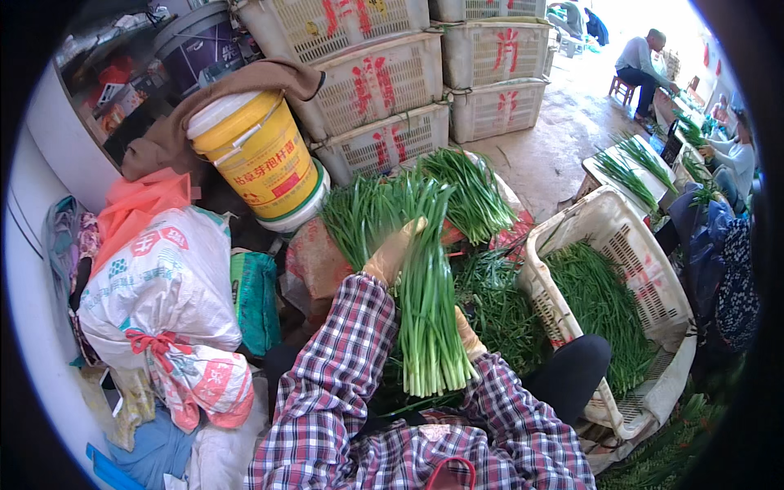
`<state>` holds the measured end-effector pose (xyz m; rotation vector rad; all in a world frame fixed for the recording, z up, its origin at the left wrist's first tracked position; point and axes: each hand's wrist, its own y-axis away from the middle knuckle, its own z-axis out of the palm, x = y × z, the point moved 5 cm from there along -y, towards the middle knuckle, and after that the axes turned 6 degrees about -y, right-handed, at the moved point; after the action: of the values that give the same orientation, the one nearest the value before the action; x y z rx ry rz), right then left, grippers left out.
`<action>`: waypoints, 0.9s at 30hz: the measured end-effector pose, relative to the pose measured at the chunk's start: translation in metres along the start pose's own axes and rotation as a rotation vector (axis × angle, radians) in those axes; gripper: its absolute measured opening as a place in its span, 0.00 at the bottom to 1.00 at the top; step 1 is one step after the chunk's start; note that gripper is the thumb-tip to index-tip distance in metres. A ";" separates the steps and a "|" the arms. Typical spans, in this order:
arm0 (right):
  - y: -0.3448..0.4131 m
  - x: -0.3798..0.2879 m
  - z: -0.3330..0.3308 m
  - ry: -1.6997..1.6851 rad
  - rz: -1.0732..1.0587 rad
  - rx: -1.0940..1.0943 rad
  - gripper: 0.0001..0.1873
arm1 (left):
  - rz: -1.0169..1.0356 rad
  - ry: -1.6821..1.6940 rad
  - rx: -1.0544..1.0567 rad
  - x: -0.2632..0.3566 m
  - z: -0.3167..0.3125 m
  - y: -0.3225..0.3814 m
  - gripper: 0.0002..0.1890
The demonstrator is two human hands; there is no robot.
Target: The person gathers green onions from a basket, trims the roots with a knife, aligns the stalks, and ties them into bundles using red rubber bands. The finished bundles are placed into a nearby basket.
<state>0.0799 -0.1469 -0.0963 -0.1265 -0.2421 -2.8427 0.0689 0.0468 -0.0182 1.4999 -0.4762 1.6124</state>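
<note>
A thick bundle of garlic chives (432,306) runs down the middle of the view, pale stem ends towards me. My left hand (392,251), in a tan glove, grips its left side near the leafy upper part. On the other side, my right hand (468,335), gloved too, holds the lower stems; its fingers are hidden behind the bundle. Beyond my hands, a pile of chives (361,214) and another bunch of chives (474,196) lie on a sack-covered surface (312,257). Loose green leaves (499,300) fill the space to the right of the bundle.
At right stands a tilted white plastic crate (539,282) holding loose greens (594,306). Stacked crates (380,86) and a yellow bucket (260,159) stand ahead. Stuffed white sacks (165,282) crowd the left. A seated person (640,67) and another person (735,159) are farther right.
</note>
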 end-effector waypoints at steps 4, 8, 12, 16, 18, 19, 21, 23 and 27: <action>0.020 -0.043 0.023 -0.068 -0.161 0.130 0.21 | -0.065 -0.033 0.167 0.028 0.017 0.025 0.47; 0.020 -0.078 0.034 0.048 -0.250 0.155 0.22 | -0.004 0.308 0.176 -0.023 0.030 0.070 0.56; -0.023 -0.123 0.017 0.678 -0.421 0.298 0.23 | -0.064 0.441 0.132 -0.121 0.071 0.061 0.35; -0.037 -0.117 0.003 0.686 -0.442 0.505 0.29 | -0.215 0.565 0.249 -0.170 0.073 0.025 0.26; -0.014 -0.129 -0.006 0.694 -0.455 0.537 0.30 | -0.272 0.494 0.234 -0.179 0.076 0.020 0.28; -0.008 -0.134 -0.024 0.666 -0.438 0.469 0.30 | -0.248 0.507 0.221 -0.194 0.073 0.011 0.29; -0.002 -0.128 -0.039 0.723 -0.432 0.474 0.32 | -0.214 0.528 0.200 -0.215 0.070 -0.004 0.30; 0.009 -0.123 -0.053 0.854 -0.398 0.507 0.28 | -0.168 0.387 0.111 -0.217 0.071 -0.002 0.32; 0.018 -0.123 -0.069 0.790 -0.308 0.460 0.27 | -0.224 0.310 -0.144 -0.213 0.066 0.010 0.32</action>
<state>0.1986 -0.1430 -0.1751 1.1751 -0.7580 -2.7641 0.0824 -0.0785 -0.2025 1.1274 -0.2351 1.5611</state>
